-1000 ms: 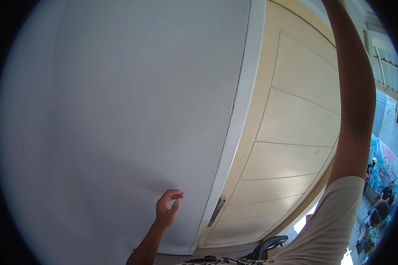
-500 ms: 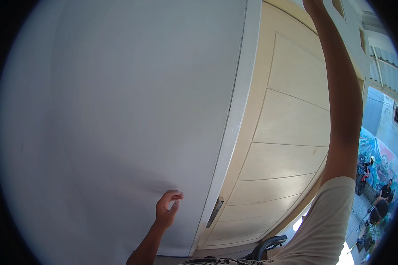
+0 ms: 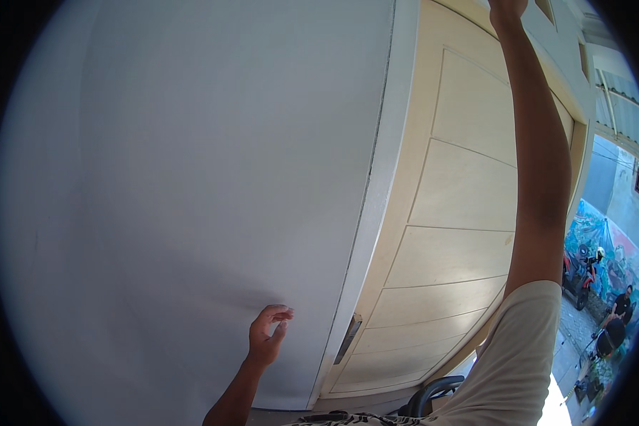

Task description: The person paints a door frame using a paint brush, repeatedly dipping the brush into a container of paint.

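My left hand (image 3: pixel 266 335) is raised in front of the pale grey wall (image 3: pixel 220 177), its fingers curved and its thumb apart from them. Nothing shows between them, and I cannot tell whether the fingertips touch the wall. My right arm stretches far up along the cream panelled door (image 3: pixel 461 192). Only the wrist end of my right hand (image 3: pixel 508 10) shows at the top edge, close to the upper door frame; its fingers are cut off. A metal door handle (image 3: pixel 348 339) sits low on the door's left side, to the right of my left hand.
A white door jamb (image 3: pixel 383 192) stands between wall and door. Low down is a black curved bar (image 3: pixel 433 392), perhaps part of a chair. Outside at right are a motorbike (image 3: pixel 581 277), a seated person (image 3: pixel 621 307) and a colourful painted wall (image 3: pixel 607 238).
My right arm has shifted slightly left and a little lower, so more of the hand's wrist end shows. My left hand has hardly moved.
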The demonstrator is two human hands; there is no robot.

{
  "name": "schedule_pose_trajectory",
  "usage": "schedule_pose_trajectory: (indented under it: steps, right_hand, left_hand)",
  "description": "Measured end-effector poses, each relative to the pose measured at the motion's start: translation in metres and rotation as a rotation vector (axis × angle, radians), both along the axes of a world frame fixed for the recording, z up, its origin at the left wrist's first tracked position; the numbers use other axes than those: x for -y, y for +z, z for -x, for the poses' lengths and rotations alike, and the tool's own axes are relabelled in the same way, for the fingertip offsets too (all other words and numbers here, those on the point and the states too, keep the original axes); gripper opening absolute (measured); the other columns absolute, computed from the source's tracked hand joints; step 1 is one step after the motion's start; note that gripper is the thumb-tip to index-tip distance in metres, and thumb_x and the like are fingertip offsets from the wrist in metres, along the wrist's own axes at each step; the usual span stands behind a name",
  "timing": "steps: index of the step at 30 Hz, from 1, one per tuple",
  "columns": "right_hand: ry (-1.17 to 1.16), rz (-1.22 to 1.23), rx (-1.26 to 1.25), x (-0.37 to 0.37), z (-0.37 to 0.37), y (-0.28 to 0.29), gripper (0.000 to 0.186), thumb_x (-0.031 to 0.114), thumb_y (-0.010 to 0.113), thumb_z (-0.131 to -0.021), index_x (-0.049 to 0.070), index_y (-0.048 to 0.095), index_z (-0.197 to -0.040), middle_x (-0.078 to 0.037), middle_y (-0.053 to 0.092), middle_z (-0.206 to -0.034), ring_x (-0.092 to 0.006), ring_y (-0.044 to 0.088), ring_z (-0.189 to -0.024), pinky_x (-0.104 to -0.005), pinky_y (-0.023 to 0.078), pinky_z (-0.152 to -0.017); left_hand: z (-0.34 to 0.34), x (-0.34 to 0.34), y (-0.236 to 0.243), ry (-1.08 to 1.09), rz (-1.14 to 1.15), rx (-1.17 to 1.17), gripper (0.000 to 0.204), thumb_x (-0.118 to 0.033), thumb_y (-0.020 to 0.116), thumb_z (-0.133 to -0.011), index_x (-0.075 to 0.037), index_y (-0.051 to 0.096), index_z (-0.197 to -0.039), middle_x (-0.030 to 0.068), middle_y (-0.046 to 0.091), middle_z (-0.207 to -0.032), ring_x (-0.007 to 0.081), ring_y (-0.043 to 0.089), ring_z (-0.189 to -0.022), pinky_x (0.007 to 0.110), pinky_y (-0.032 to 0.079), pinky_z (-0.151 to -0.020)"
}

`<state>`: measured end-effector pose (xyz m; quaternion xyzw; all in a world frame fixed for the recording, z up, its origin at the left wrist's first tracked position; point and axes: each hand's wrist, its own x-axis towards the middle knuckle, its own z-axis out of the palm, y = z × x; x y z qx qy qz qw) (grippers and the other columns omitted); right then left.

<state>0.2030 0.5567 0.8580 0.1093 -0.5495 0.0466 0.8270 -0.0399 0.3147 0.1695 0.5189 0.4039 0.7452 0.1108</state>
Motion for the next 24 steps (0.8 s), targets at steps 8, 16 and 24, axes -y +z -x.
schedule_pose_trajectory:
  steps: [8, 16, 24]
  right_hand:
    - [-1.008, -0.108, -0.591, -0.022, -0.077, -0.017, 0.016, 0.014, 0.072, -0.087, -0.001, 0.067, -0.084, -0.021, 0.068, -0.075, -0.0388, 0.068, -0.073, -0.0491, 0.052, -0.065]
    - [-0.664, -0.254, -0.263, 0.035, 0.017, 0.007, 0.021, 0.020, 0.071, -0.086, 0.000, 0.069, -0.087, -0.024, 0.070, -0.080, -0.0404, 0.069, -0.074, -0.0483, 0.054, -0.068]
    - [-0.320, 0.003, -0.115, -0.004, -0.034, -0.012, 0.023, 0.018, 0.071, -0.092, -0.003, 0.070, -0.082, -0.013, 0.070, -0.070, -0.0194, 0.069, -0.063, -0.0366, 0.055, -0.059]
  left_hand:
    - [0.009, 0.006, -0.003, 0.001, 0.002, 0.009, 0.027, 0.002, 0.057, -0.095, 0.000, 0.058, -0.122, 0.0134, 0.066, -0.116, 0.0224, 0.066, -0.107, 0.038, 0.050, -0.098]
    - [0.004, -0.005, -0.003, -0.011, 0.019, 0.008, 0.028, 0.003, 0.057, -0.094, 0.000, 0.058, -0.122, 0.0137, 0.066, -0.115, 0.0225, 0.066, -0.107, 0.038, 0.050, -0.098]
    - [-0.001, -0.010, -0.003, -0.026, 0.006, 0.013, 0.029, 0.004, 0.057, -0.094, 0.000, 0.058, -0.122, 0.0140, 0.067, -0.115, 0.0227, 0.066, -0.107, 0.038, 0.050, -0.098]
